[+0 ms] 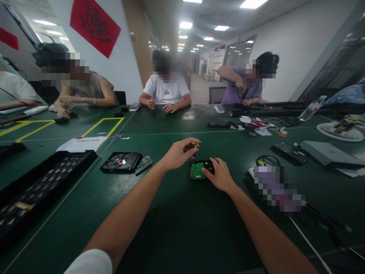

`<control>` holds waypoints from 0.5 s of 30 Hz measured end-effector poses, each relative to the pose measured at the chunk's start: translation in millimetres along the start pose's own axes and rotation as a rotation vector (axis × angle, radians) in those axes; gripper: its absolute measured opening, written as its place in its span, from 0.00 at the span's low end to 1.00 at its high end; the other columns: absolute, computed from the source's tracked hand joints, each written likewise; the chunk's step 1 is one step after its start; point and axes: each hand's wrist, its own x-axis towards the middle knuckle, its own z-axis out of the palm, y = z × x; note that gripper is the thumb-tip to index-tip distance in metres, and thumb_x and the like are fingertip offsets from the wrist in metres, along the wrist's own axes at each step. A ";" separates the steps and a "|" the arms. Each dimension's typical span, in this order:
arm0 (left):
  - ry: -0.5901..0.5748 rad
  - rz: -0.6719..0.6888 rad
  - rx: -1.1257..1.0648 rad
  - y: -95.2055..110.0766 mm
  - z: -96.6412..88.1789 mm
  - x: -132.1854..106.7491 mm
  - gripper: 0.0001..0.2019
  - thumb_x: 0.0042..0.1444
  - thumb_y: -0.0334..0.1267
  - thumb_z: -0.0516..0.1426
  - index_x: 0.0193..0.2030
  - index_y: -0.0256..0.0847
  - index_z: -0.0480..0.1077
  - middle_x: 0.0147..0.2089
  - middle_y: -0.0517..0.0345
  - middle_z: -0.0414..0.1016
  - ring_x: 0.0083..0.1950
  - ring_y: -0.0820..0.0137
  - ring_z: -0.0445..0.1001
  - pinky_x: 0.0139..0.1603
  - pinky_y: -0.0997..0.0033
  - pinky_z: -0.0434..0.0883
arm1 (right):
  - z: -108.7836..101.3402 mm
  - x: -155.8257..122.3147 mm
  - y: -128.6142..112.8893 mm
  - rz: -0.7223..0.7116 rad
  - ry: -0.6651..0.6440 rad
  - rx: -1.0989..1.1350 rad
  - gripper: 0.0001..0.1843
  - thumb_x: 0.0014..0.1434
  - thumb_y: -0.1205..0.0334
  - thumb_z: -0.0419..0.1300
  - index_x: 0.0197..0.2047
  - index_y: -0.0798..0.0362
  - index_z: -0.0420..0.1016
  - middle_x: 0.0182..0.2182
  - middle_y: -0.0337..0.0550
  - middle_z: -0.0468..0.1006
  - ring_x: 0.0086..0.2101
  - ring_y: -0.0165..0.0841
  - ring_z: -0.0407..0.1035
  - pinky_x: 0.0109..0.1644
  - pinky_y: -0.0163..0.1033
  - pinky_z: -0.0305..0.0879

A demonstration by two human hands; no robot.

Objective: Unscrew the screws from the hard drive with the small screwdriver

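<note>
A hard drive (pixel 197 170) lies on the green table with its green circuit board facing up. My right hand (pixel 221 175) grips its right side, the thumb on the top face and the fingers curled at the far right edge. Just above and behind the drive is my left hand (pixel 181 153), pinching a short yellow-and-black handle (pixel 194 145) that looks like a screwdriver's. Its shaft cannot be made out. To the left lie an opened hard drive (pixel 121 162) and a loose circuit board (pixel 145 163).
A long black tray (pixel 42 186) with small parts fills the left side. On the right are another hard drive (pixel 291 153), a grey box (pixel 332 154), cables (pixel 269 161) and a water bottle (pixel 312 108). Several people work across the table (pixel 171 228).
</note>
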 end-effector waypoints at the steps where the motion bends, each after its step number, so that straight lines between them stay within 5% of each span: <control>1: -0.002 -0.005 -0.014 0.3 0.1 0.1 0.17 0.65 0.40 0.59 0.59 0.42 0.72 0.51 0.51 0.77 0.45 0.68 0.78 0.42 0.65 0.82 | -0.1 0.0 -0.2 0.000 0.000 -0.003 0.46 0.65 0.30 0.50 0.74 0.54 0.59 0.70 0.59 0.59 0.69 0.54 0.52 0.71 0.57 0.51; 15: 0.046 -0.033 -0.019 3.0 0.6 0.0 0.20 0.65 0.47 0.61 0.60 0.42 0.75 0.49 0.51 0.79 0.43 0.67 0.77 0.40 0.65 0.83 | -0.4 -0.2 -0.2 0.007 0.001 0.004 0.45 0.65 0.30 0.51 0.74 0.54 0.59 0.70 0.58 0.60 0.69 0.54 0.52 0.71 0.58 0.51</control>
